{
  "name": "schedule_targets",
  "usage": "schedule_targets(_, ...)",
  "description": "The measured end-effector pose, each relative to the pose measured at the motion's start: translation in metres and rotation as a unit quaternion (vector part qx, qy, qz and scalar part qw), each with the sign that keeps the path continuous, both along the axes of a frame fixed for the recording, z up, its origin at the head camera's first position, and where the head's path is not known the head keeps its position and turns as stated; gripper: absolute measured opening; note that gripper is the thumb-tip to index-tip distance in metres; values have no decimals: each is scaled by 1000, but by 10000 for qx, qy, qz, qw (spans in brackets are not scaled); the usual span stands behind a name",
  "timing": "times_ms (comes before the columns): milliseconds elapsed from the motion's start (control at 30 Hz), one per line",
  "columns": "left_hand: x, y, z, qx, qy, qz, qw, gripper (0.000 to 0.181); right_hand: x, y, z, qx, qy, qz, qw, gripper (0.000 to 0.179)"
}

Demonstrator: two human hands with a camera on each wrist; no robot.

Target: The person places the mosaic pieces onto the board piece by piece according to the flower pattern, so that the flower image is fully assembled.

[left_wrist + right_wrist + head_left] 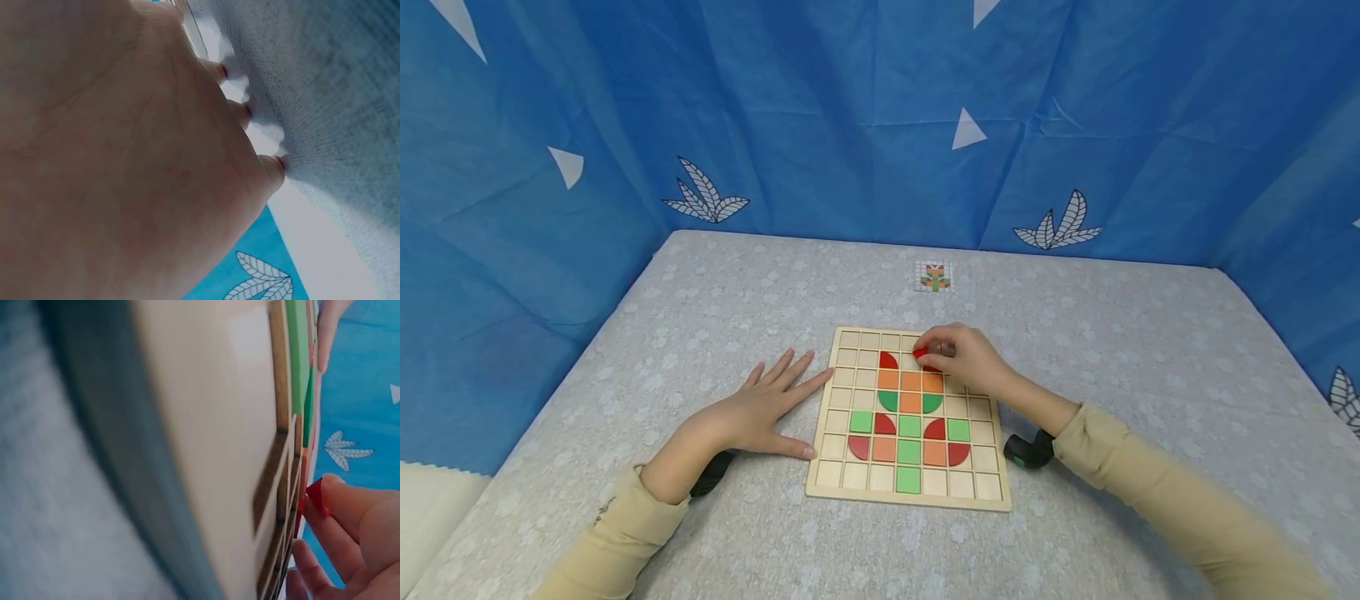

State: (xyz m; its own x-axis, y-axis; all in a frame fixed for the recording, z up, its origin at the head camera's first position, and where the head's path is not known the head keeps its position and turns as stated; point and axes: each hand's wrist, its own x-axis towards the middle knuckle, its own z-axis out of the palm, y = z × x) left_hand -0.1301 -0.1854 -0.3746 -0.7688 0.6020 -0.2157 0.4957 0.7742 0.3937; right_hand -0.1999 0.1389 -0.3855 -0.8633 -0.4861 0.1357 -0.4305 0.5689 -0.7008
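A wooden grid board (831, 475) lies on the table, with red, orange and green tiles set in its cells as a flower-like pattern. Over the board's upper part, my right hand (962, 354) pinches a small red tile (317, 497) between thumb and finger. Another red tile (888, 361) sits in the cells to the left of that hand. My left hand (756, 412) lies spread with straight fingers at the board's left edge, thumb and a fingertip touching the frame. In the left wrist view, its fingertips (272, 172) press on the tablecloth.
A small pattern card (934, 277) lies behind the board, showing a similar flower on a grid. The patterned tablecloth (737, 283) runs back to a blue curtain (850, 125). Dark wrist devices (1028, 451) show beside both forearms.
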Motion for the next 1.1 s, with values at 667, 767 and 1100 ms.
schedule_targets(667, 0, 1, 2, 36, 11, -17, 10000, 104, -3, -1, 3, 471, 885, 125, 9949, 7)
schedule_targets(767, -1, 1, 1, 38, 14, -20, 10000, 104, -3, -3, 4, 512, 936, 162, 9942, 6)
schedule_targets(1100, 1, 0, 0, 83, 2, -20, 10000, 104, -3, -7, 3, 582, 981, -13, 9935, 6)
